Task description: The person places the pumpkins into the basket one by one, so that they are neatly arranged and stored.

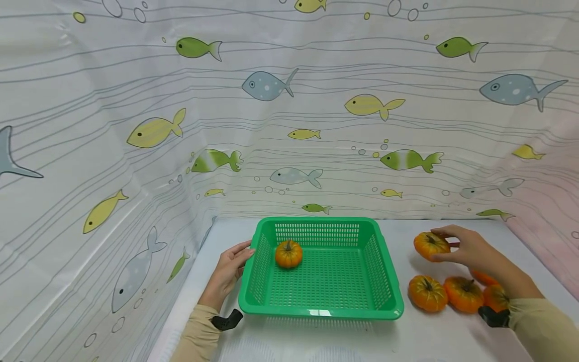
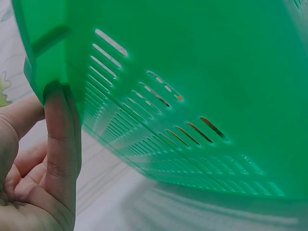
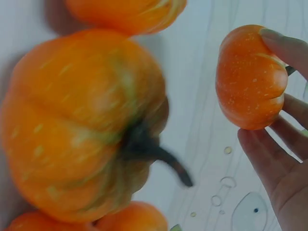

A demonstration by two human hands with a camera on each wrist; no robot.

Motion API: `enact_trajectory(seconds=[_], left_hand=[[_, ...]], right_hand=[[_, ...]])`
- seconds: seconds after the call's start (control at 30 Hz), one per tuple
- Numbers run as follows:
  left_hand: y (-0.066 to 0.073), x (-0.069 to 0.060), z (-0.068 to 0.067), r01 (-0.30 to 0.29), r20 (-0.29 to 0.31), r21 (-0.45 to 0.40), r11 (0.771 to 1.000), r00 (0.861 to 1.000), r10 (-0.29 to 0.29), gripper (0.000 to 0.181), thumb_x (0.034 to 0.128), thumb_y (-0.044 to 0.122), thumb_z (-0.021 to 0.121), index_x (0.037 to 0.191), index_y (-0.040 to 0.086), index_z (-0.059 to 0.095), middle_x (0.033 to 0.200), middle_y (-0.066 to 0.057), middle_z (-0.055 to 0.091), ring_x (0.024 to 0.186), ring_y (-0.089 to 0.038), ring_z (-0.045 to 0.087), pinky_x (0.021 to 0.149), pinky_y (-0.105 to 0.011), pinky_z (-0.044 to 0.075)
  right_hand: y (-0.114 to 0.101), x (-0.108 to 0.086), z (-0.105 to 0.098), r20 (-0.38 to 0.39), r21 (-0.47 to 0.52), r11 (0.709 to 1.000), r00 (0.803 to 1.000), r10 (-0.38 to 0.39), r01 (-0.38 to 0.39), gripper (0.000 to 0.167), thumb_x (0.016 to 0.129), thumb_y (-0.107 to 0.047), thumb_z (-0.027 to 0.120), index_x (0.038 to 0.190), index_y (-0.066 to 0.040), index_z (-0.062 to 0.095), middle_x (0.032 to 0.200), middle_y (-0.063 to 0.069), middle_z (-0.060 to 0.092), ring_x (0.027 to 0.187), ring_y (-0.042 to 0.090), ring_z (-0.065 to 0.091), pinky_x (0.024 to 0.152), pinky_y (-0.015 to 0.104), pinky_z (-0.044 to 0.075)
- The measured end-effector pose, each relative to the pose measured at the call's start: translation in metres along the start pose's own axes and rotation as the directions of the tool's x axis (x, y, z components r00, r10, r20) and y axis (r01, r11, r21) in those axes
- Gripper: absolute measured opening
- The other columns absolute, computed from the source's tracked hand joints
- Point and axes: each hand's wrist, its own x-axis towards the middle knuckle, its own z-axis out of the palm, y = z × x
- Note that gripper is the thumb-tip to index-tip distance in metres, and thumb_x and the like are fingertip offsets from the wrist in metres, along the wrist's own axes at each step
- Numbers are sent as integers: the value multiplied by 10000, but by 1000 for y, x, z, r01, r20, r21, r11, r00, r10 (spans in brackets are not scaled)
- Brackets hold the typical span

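Observation:
A green plastic basket [image 1: 316, 313] with slotted sides stands on the table, one small orange pumpkin [image 1: 288, 254] inside it near the left wall. My left hand [image 1: 228, 271] pinches the basket's left rim; in the left wrist view the fingers [image 2: 60, 144] bend over that green edge. To the right of the basket, my right hand [image 1: 470, 251] grips another small pumpkin [image 1: 431, 246] between thumb and fingers, raised over the table. The right wrist view shows this held pumpkin [image 3: 250, 79] from its side, its stem partly behind the hand.
Several more pumpkins lie to the right of the basket, among them a front one [image 1: 427, 293] and its neighbour [image 1: 463, 294]; the right forearm partly covers others. A white sheet [image 1: 334, 146] printed with fish hangs behind and along both sides of the table.

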Motion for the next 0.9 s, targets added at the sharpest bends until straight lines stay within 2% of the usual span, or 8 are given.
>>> enact_trajectory(seconds=[0.4, 0.9], left_hand=[[0, -1, -1, -10, 2, -3, 1000, 1000, 10, 539, 1015, 121, 664, 1507, -2, 482, 1024, 76, 747, 855, -56, 747, 741, -220, 642], [0, -1, 0, -11, 3, 9, 1000, 1000, 11, 541, 1017, 134, 664, 1510, 11, 478, 1024, 75, 739, 851, -52, 745, 739, -217, 641]], right_hand=[[-30, 18, -7, -43, 4, 996, 996, -83, 84, 802, 802, -471, 879, 1394, -5, 603, 1327, 222, 645, 1214, 430, 599, 968, 575, 583], [-63, 29, -10, -38, 39, 984, 984, -173, 175, 730, 810, -401, 891, 1377, -26, 624, 1332, 175, 658, 1213, 387, 617, 960, 507, 606]])
